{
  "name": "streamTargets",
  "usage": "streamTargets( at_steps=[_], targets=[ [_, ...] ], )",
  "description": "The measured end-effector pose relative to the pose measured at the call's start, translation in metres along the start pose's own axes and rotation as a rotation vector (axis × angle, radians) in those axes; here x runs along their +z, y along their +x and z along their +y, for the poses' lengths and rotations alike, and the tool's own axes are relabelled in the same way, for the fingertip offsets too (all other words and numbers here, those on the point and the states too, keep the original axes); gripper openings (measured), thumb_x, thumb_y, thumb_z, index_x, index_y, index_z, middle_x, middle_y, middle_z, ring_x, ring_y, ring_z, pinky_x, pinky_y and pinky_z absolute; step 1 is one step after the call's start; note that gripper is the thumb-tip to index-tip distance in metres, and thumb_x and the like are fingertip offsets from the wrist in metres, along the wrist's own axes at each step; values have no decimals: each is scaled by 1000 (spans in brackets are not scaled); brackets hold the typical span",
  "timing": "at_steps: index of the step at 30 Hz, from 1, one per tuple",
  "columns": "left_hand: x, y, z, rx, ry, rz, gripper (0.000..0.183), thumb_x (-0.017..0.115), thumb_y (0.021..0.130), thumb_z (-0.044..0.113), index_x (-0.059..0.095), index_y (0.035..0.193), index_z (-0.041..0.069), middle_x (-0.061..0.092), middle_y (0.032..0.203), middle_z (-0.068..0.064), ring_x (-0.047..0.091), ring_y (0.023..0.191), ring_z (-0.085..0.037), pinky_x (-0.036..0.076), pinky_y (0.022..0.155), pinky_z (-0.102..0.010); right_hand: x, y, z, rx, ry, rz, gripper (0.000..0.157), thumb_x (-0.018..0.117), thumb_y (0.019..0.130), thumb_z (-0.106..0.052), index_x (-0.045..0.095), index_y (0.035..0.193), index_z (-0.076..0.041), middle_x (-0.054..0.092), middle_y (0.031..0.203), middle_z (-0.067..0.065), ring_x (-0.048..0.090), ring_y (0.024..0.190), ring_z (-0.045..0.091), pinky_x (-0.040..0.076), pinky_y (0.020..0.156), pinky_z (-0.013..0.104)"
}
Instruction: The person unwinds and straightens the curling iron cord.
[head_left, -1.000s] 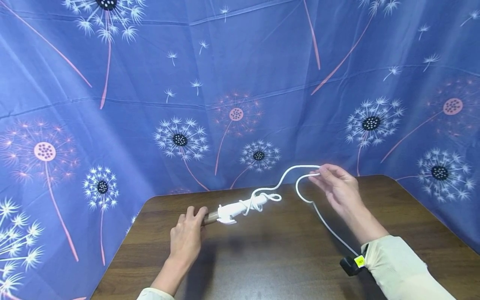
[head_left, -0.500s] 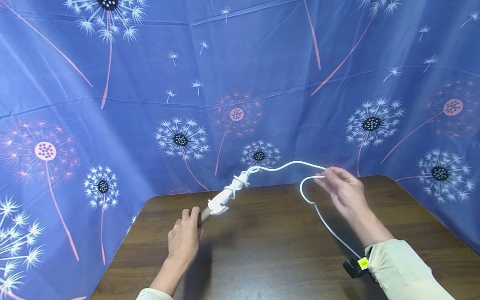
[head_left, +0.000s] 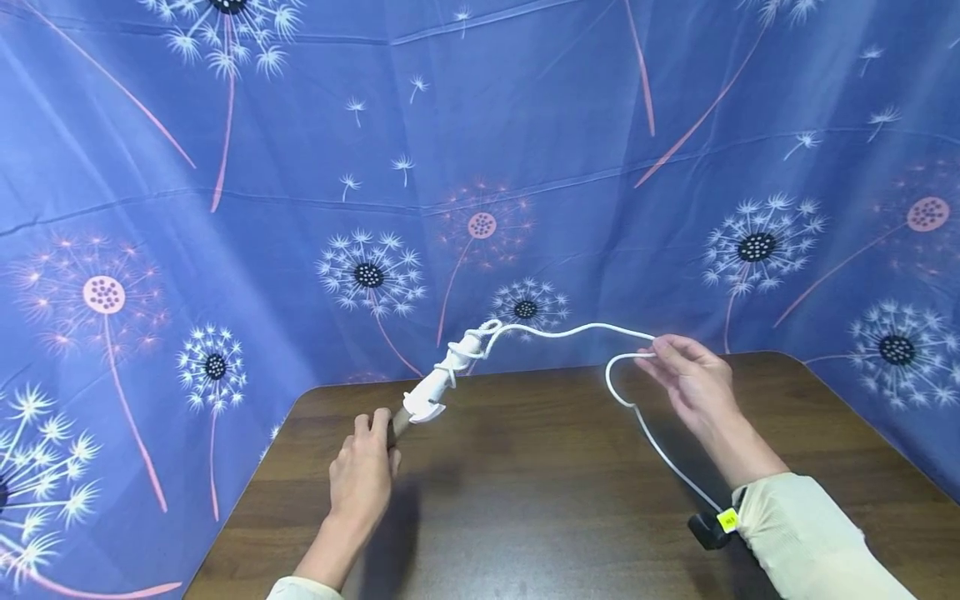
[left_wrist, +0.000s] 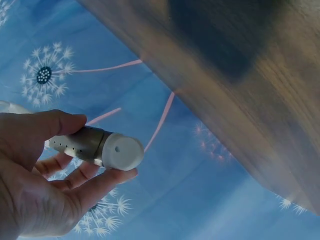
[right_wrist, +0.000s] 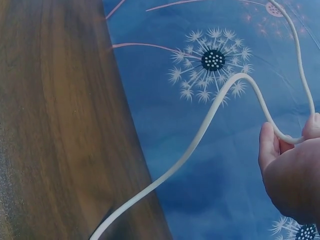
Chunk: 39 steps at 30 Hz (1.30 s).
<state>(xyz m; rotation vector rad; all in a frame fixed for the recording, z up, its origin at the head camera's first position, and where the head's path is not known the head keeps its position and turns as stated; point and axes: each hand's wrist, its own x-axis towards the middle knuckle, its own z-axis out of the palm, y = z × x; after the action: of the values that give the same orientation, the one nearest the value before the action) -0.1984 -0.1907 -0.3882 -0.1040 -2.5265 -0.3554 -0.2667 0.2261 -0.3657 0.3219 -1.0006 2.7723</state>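
My left hand (head_left: 360,475) grips a curling iron (head_left: 429,393) by its metal barrel, the white handle tilted up and away over the table. In the left wrist view, thumb and fingers hold the perforated barrel (left_wrist: 75,143) near its white end cap (left_wrist: 123,152). White cord (head_left: 577,331) is looped around the upper part of the handle, then runs slack to the right. My right hand (head_left: 697,383) pinches that cord between thumb and fingertips. From there a length of cord (right_wrist: 192,142) bends and drops toward the table; its end is hidden near the right wrist.
A brown wooden table (head_left: 525,500) lies beneath both hands. Behind it hangs a blue curtain (head_left: 570,208) printed with dandelions. A black wrist camera (head_left: 708,530) with a yellow label is on the right wrist.
The curling iron's handle end has swung upward, from nearly level to steeply tilted. My left hand shifted slightly left, the right slightly right and down, and the cord between them stretched out.
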Motion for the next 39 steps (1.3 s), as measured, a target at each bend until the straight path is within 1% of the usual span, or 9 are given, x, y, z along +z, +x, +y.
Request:
streamTargets(
  at_steps=[5,8,11,17,26,30,33,36,39],
  targets=[
    [0,0,-5,-21,-23,36,36,69,73,-2,49,102,5,51,81,-12,57,56,-33,39,40,-42,-4,1,0,-4,0,4,20,51,90,14,69,87,6,70,80,19,71,79,28,54,80,40],
    [-1,0,-8,5,-40,29,37,68,72,-3,50,103,8,51,81,-10,55,57,-30,39,40,-40,-7,3,-1,-2,16,22,20,51,91,13,68,86,6,70,81,19,71,78,28,54,79,41],
    [0,-1,-13,48,-33,22,42,73,72,-2,52,106,10,53,86,-9,57,62,-29,42,41,-40,-9,5,-4,-4,38,51,19,51,91,13,67,85,6,70,80,19,71,76,28,55,78,41],
    [2,-3,-23,104,29,41,54,82,67,-1,57,112,14,56,96,-11,61,73,-36,45,41,-43,-10,8,-12,-17,79,92,14,53,90,12,66,85,7,69,79,19,71,74,29,55,77,42],
    [4,0,-32,171,219,127,48,81,62,-4,57,102,11,54,89,-14,53,61,-31,39,32,-35,-8,8,-24,-101,144,91,12,53,90,13,64,88,9,69,80,21,71,75,32,54,77,44],
    [2,-1,-34,142,235,146,46,79,63,-5,57,100,9,54,87,-14,50,57,-30,36,30,-36,-10,6,-29,-130,180,90,13,52,89,13,64,89,10,68,81,22,71,75,34,55,77,45],
    [0,0,-35,89,193,154,44,76,65,-6,54,101,7,54,89,-16,51,57,-34,36,31,-41,-12,4,-31,-132,176,97,12,52,89,13,64,89,10,68,80,22,71,75,33,55,77,45],
    [-2,1,-34,36,142,146,44,77,67,-5,51,101,3,54,89,-19,55,59,-39,40,35,-48,-15,1,-32,-116,161,112,11,53,89,13,63,88,10,68,79,22,71,74,32,55,76,44],
    [-5,1,-33,-6,91,144,42,77,69,-4,50,101,2,54,87,-19,56,59,-39,41,38,-49,-19,-1,-31,-85,124,133,13,53,89,13,65,86,9,69,78,20,71,72,30,55,75,43]
  ],
)
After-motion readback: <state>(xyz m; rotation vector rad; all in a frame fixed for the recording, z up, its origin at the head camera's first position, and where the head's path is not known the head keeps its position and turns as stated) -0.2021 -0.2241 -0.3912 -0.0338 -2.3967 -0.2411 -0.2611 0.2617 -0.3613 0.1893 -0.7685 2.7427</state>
